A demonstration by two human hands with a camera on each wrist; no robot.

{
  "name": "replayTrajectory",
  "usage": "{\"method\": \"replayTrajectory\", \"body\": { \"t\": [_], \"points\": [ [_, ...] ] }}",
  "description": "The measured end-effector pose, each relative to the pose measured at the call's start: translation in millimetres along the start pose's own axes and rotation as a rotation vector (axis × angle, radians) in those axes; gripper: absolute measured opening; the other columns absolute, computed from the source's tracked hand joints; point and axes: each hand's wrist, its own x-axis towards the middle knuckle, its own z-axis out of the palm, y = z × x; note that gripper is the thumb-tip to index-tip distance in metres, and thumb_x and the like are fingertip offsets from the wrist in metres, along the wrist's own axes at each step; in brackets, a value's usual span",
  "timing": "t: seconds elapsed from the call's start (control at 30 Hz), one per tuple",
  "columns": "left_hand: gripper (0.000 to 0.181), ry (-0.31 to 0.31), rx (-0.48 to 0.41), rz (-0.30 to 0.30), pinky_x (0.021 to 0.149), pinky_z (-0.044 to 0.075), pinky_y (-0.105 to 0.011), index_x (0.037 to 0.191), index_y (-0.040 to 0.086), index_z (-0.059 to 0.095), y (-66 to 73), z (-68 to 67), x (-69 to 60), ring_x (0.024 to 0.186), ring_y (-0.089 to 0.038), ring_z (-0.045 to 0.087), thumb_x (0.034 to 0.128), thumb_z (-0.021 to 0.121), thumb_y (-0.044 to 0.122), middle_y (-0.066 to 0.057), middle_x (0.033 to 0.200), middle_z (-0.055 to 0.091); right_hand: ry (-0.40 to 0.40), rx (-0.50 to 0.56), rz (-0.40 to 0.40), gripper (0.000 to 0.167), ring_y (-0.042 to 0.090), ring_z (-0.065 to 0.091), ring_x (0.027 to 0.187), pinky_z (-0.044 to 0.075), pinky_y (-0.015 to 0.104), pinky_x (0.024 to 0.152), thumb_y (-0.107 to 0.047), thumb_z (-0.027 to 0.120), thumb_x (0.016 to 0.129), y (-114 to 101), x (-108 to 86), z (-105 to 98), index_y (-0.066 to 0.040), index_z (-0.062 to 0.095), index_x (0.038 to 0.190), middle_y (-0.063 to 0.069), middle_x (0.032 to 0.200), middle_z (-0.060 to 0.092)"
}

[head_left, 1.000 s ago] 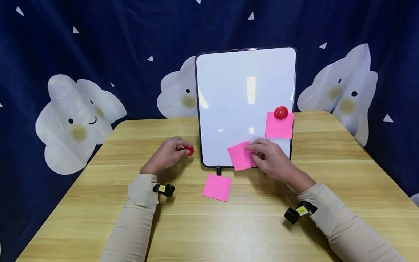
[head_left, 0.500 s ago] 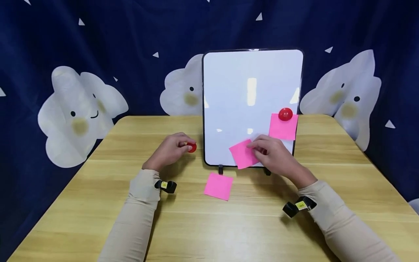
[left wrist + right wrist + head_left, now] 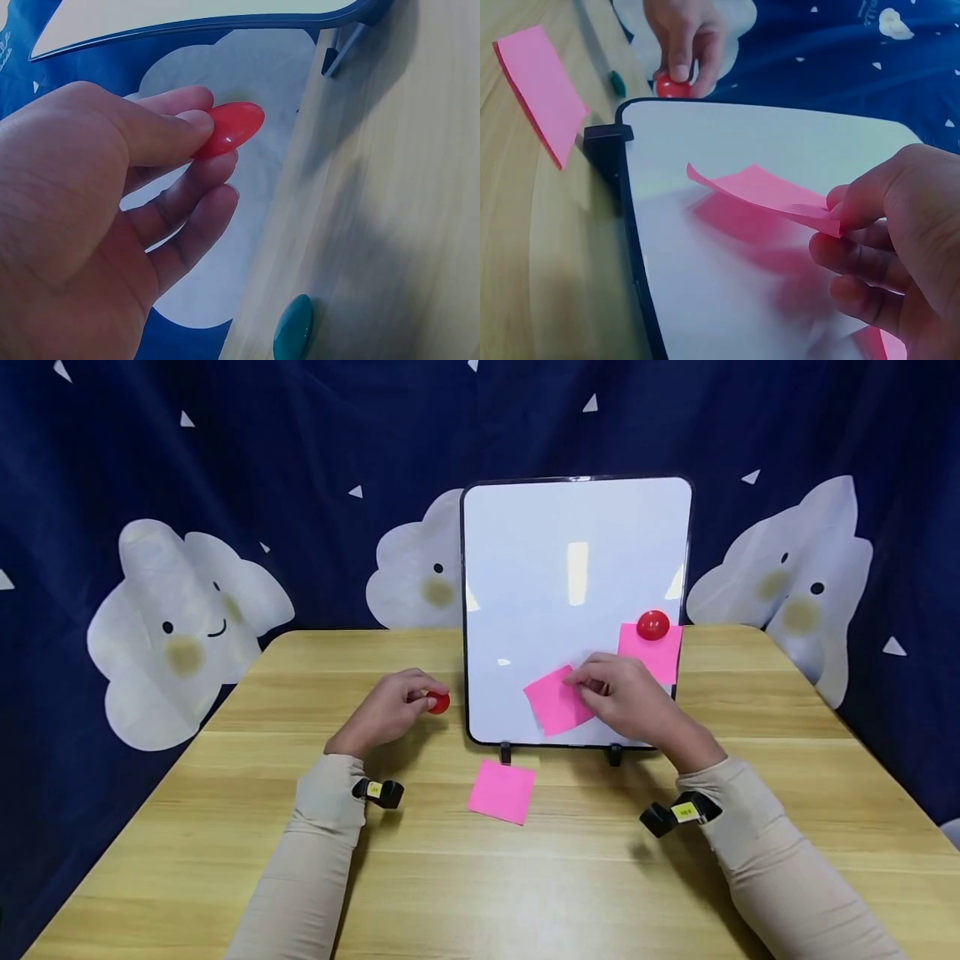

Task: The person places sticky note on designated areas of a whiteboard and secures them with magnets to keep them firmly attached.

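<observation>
In the head view, your right hand (image 3: 630, 697) pinches a square pink paper note (image 3: 555, 702) near its 1 o'clock corner; the sheet hangs toward 8 o'clock from your fingers, in front of the lower part of an upright black-framed whiteboard (image 3: 540, 552). It has no clear long axis, being square, but it sits askew to the frame. In the right wrist view the sheet curls and seems to stand off the board's face.

Your left hand (image 3: 390, 708) grips a glossy red domed disc (image 3: 438, 702) between thumb and fingers, just outside the board's 8 o'clock edge. The relation that counts: from that disc, the held note lies at 3 o'clock, apart from it, and your right hand is the nearer to the note.

From the held note, a second pink note (image 3: 660, 664) under another red disc (image 3: 653, 625) is at 2 o'clock on the board, and a third pink note (image 3: 502, 793) lies at 7 o'clock on the wooden desk (image 3: 480, 885).
</observation>
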Motion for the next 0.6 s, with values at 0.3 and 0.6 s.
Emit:
{"method": "replayTrajectory", "body": {
  "t": [0.3,0.6],
  "points": [
    [0.024,0.006,-0.011,-0.014,0.083,0.054,-0.035,0.117,0.006,0.074,0.8,-1.3,1.7,0.098,-0.020,0.065,0.0958,0.064,-0.001,-0.004,0.114,0.068,0.064,0.023,0.021,0.020,0.019,0.054,0.077,0.047,0.026,0.062,0.006,0.069,0.088,-1.3,5.4,-3.1,-0.004,0.077,0.104,0.005,0.095,0.066],
    [0.023,0.071,-0.014,0.022,0.081,0.054,-0.036,0.112,0.010,0.076,0.8,-2.2,0.8,0.096,-0.021,0.065,0.0948,0.065,-0.002,-0.003,0.112,0.069,0.168,0.033,0.026,0.016,0.017,0.052,0.071,0.044,0.023,0.057,0.000,0.070,0.090,7.8,1.8,1.3,-0.006,0.077,0.103,0.006,0.090,0.066]
  ]
}}
